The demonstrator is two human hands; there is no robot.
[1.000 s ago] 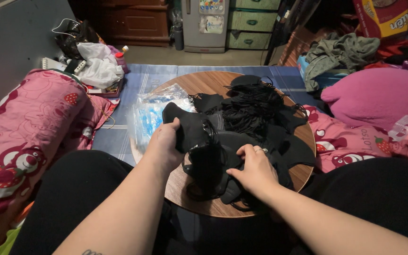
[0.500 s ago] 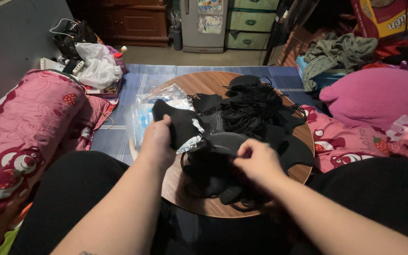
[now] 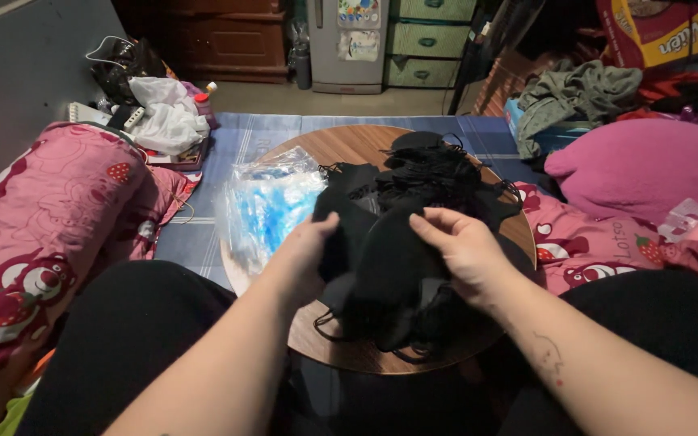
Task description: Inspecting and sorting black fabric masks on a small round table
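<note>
Just below the middle of the frame, two bare hands hold up one black face mask (image 3: 393,266) between them, above the near half of a round wooden table (image 3: 341,149). The left hand (image 3: 309,258) grips the mask's left edge, fingers curled around the fabric so that the cloth hides most of them. The right hand (image 3: 462,246) pinches the top right edge, thumb and fingertips closed together on the black material. The mask hangs between the two hands, its body spread below them and its thin ear loops dangling toward the table's near rim.

Directly behind the held mask, toward the middle of the frame, lies one heap of black masks (image 3: 438,173) with tangled loops; how many it contains cannot be counted, as the dark pieces blend together. To the left of the hands, one clear plastic bag (image 3: 264,206) with blue and white contents rests on the table's left edge, just beside the left hand.

At the left edge of the frame lies one pink pillow with bear and strawberry print (image 3: 50,234). In the upper left sits one white plastic bag (image 3: 167,117). At right lies one plain magenta cushion (image 3: 640,165), and above it one grey-green garment (image 3: 579,93).
</note>
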